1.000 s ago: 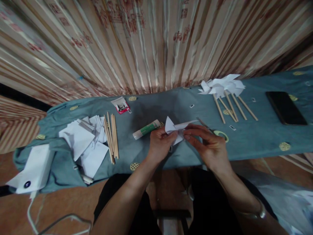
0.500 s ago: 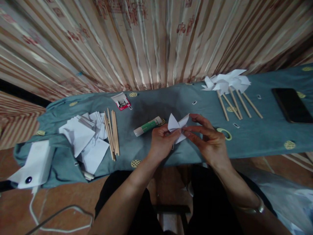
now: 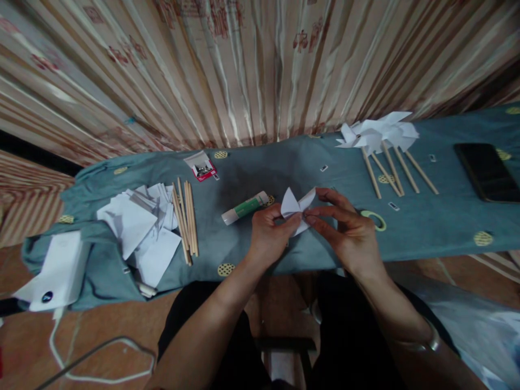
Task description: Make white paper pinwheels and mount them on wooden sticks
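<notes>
A white paper pinwheel with curled blades is held between my two hands above the cloth. My left hand is closed on its left side, thumb pressed near the centre. With thumb and fingers, my right hand pinches the paper at its centre and right edge; whether something small sits in that pinch is hidden. A green and white glue stick lies just left of my left hand. Beside my right hand, a pale green ring-shaped handle shows on the cloth.
White paper sheets and wooden sticks lie at left, near a small red box of metal pieces. Several finished pinwheels on sticks rest at back right, beside a black phone. A white device with a cable stands far left.
Both hands stay nearly in place on the pinwheel, whose blades have turned very slightly. The view has shifted a little.
</notes>
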